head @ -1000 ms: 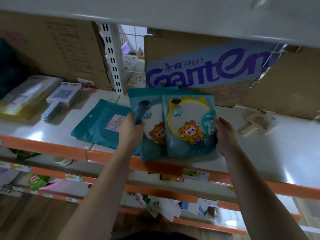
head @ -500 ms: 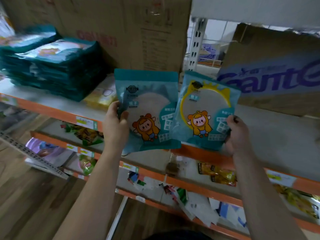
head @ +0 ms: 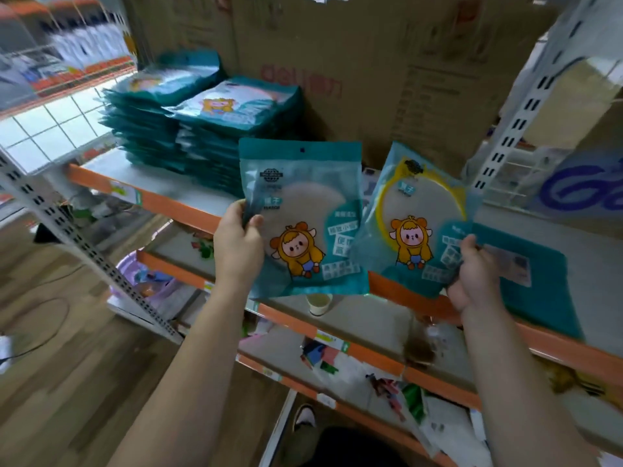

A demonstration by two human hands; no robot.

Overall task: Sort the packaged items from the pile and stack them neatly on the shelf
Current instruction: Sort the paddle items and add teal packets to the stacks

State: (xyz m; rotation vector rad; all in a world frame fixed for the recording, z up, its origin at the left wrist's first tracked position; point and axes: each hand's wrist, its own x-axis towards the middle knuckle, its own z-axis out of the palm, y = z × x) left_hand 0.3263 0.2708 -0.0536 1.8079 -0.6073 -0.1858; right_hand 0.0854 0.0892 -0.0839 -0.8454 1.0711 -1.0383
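Two at once, held up before the orange-edged shelf (head: 158, 185).
Big cardboard box (head: 387, 82) stands at the back with stacked teal packets (head: 209, 136) on its left. Left hand (head: 237, 246) pinches the plain-mirror packet (head: 303, 210) by its edge, and right hand (head: 472, 274) grips the yellow-ringed packet (head: 421, 210) at its lower corner.

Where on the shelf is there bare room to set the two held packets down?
Bare shelf runs in front of the teal stacks, along the orange edge; another strip lies behind the flat teal packet. Crowded back left, where stacks stand by the cardboard box.
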